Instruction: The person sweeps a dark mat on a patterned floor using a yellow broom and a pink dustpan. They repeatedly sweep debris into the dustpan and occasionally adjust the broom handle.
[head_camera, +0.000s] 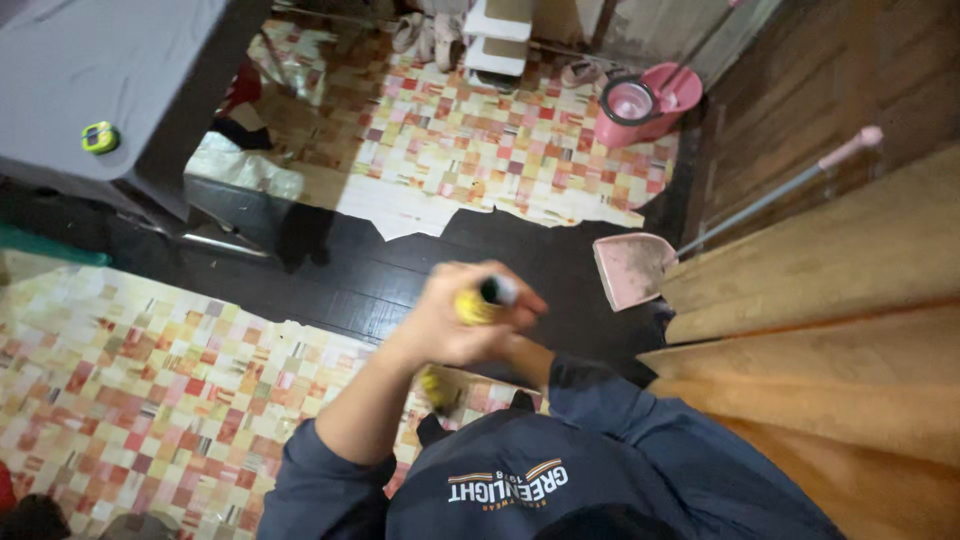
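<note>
Above patchwork vinyl floor (150, 390), both hands (455, 320) seemingly grip a yellow tool (478, 303).

Being held up in front of the chest, above the dark floorboards and patchwork flooring: a small tool with a yellow body and a black-and-silver tip (487, 298), blurred, its exact kind impossible to tell. Sitting wrapped in the left hand (450, 320), the yellow part peeking out between the fingers. Pointing its dark tip rightward, meeting the right hand (522, 312) there, mostly hidden behind.
</note>
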